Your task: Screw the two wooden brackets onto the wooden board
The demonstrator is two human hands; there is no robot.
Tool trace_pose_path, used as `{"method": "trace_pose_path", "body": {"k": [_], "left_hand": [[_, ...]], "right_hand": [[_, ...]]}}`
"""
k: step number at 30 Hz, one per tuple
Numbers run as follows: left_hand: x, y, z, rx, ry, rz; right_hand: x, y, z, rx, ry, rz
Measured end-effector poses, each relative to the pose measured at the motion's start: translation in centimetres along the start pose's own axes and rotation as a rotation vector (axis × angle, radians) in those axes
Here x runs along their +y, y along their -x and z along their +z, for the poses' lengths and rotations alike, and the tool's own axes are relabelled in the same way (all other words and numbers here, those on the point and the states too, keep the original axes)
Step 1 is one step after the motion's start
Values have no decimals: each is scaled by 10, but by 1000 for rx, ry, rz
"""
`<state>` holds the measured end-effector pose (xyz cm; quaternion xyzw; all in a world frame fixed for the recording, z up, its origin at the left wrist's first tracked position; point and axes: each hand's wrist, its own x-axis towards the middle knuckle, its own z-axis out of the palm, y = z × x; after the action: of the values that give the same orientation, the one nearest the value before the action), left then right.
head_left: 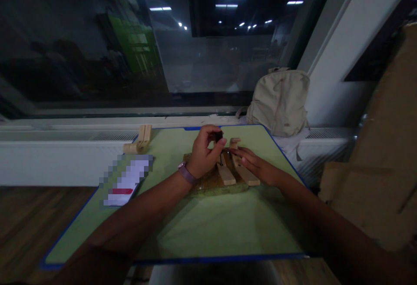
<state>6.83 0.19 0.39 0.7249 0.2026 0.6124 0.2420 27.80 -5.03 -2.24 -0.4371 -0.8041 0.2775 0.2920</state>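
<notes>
My left hand (206, 154), with a band on its wrist, is closed around a small dark handle (218, 136). A thin shaft seems to run down from it to a pale wooden piece (227, 176); the tool's exact kind is hard to make out. My right hand (254, 164) lies with its fingers stretched out along a second wooden piece (249, 178), fingertips close to the left hand. Behind those fingertips a short wooden part (234, 142) sticks up. Both wooden pieces rest on a brown, shiny, plastic-wrapped slab (208, 185).
The pale green table (202, 228) has a blue edge. At its far left stands a curved wooden part (141, 140); a partly blurred white paper (130, 180) lies nearer. A beige backpack (280, 100) leans by the window, and cardboard (368, 180) stands at right.
</notes>
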Motion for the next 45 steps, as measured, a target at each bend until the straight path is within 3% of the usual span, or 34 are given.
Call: {"method": "trace_pose_path", "body": {"k": [4, 13, 21, 28, 35, 40, 45], "left_hand": [[-3, -2, 0, 63, -65, 56], [4, 3, 1, 6, 79, -87], [-1, -2, -1, 32, -51, 106], [5, -1, 0, -13, 97, -89], [8, 0, 3, -18, 222, -69], [2, 3, 0, -33, 112, -76], [-2, 0, -1, 7, -65, 45]], "right_hand": [[0, 0, 0, -4, 0, -20], [5, 0, 1, -1, 25, -66], [8, 0, 2, 2, 20, -75], [5, 0, 1, 6, 20, -94], [9, 0, 3, 24, 6, -92], [8, 0, 3, 14, 8, -95], [8, 0, 3, 8, 1, -86]]}}
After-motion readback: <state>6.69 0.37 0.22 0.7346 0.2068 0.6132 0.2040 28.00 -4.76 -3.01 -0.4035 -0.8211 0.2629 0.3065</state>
